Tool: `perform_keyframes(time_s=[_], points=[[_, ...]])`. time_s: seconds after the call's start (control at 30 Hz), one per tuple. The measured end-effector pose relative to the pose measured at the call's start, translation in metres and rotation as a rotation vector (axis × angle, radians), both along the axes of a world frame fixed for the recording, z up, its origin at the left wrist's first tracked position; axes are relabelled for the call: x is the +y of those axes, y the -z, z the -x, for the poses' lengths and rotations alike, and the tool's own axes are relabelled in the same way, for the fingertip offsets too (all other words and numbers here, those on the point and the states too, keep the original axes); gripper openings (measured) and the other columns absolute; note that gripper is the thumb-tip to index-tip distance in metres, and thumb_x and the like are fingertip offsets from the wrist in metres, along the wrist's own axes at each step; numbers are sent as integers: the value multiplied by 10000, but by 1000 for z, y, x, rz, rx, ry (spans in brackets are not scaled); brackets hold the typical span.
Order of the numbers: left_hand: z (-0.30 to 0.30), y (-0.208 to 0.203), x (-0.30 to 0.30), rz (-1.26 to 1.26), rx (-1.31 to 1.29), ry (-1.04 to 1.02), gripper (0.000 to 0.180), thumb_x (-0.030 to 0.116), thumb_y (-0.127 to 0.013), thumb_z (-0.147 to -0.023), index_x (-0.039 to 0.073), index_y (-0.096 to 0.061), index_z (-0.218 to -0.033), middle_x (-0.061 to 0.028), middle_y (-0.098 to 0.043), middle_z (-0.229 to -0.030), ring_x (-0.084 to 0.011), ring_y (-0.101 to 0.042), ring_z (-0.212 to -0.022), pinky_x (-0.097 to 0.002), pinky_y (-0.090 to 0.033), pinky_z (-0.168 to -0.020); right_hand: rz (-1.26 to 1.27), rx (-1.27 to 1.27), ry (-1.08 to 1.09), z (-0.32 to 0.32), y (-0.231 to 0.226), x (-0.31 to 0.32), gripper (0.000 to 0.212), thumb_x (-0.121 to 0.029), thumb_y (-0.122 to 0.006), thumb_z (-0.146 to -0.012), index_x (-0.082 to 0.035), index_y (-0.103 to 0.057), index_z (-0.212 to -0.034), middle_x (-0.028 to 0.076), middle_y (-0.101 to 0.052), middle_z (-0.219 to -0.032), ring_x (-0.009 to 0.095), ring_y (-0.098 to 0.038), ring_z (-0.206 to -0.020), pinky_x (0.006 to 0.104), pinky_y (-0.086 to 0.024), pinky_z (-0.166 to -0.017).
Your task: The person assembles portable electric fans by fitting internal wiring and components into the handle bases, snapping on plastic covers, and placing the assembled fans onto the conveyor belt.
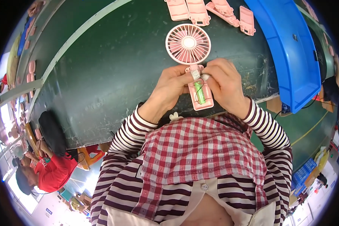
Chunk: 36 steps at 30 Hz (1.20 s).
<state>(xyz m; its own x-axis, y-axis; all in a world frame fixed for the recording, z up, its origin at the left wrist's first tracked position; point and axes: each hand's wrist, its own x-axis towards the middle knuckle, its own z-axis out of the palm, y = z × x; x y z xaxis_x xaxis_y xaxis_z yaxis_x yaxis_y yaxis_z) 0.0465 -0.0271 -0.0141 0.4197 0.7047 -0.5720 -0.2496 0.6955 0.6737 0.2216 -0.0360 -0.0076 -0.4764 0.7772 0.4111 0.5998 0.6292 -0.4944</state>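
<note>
A pink handheld fan (172, 43) with a round slatted guard lies in front of me, its handle toward my body. The handle casing (208, 105) is uncovered, and a green battery cell (199, 93) with thin dark wires sits inside. My left hand (168, 83) grips the fan at the neck, thumb across the top. The fingertips of my right hand (226, 81) are pinched together at the handle's upper right edge, beside the wires. A small white piece shows at these fingers; what exactly they pinch I cannot make out.
Several pink casing halves (197, 11) lie at the table's far side. A blue plastic bin (288, 45) stands on the right of the dark green table (113, 71). At the far left, a person in a red top (58, 171) works at another spot along the bench.
</note>
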Motion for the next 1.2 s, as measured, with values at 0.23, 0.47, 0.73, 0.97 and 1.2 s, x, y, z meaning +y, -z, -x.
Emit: perform_keyframes(time_s=[0.23,0.47,0.73,0.97,1.2], points=[[-1,1,2,-154,-45,-83,238,114,-596,-843,-29,-587,-1032,-92,-634,-922,-152,-618,-797,-288,-520,-691,889,674,294,2,5,-9,297,-64,-574,-834,44,-502,-1101,53,-554,-932,84,-536,-793,227,-456,-693],[-1,7,2,-161,-39,-107,246,94,-589,-842,-31,-579,-1053,-93,-634,-952,-155,-621,-806,-301,-533,-698,972,593,292,5,10,-1,319,-44,-577,-811,59,-502,-1104,60,-573,-852,75,-539,-706,204,-448,-615],[-8,5,-2,-324,76,-133,177,63,-575,-849,-54,-587,-981,-61,-629,-832,-100,-583,-731,-231,-462,-665,1064,701,312,15,-1,8,315,7,-535,-741,70,-528,-1049,87,-591,-882,118,-550,-733,239,-441,-653],[-10,3,-3,-245,50,-150,193,59,-577,-851,-44,-587,-1014,-69,-635,-884,-106,-600,-769,-233,-489,-672,1246,715,284,11,-6,14,289,-23,-542,-758,50,-546,-1038,57,-592,-845,120,-545,-704,245,-436,-656],[5,8,-2,-68,50,-97,263,124,-547,-868,-53,-558,-1062,-113,-630,-950,-181,-628,-834,-314,-530,-730,-140,-579,432,-67,-33,81,429,55,-536,-649,-46,-548,-1066,98,-554,-1102,296,-526,-963,361,-457,-738]])
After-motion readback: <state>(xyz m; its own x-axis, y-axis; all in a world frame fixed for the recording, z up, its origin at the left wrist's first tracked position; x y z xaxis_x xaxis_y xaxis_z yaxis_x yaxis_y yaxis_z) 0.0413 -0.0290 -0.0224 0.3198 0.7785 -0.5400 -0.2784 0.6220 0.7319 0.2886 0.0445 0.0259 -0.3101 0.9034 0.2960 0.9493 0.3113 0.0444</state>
